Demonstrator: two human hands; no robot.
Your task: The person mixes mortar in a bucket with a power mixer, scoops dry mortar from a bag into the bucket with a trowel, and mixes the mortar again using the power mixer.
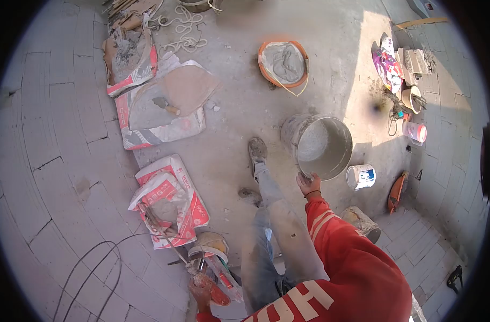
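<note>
Right hand [310,185] reaching out to the near rim of the large grey bucket [291,137], fingers touching it; cannot tell whether that grip is closed on the rim. Bucket sits on the concrete floor [231,172], ahead and to the right of the feet, pale coating inside. Left hand [198,292] low at left, grip closed round the red power mixer [218,293]; its shaft runs up to a paddle [152,214] over the opened red-and-white bag [195,203], contact with the grey powder unclear. Dark cable [143,234] loops off to the left. Beyond, two more bags, a trowel [172,110] lying on the nearer one. Farther out, orange bucket [261,67] with grey mix in it, handle hanging on the near side. White tin [361,176] just right of the large bucket
</note>
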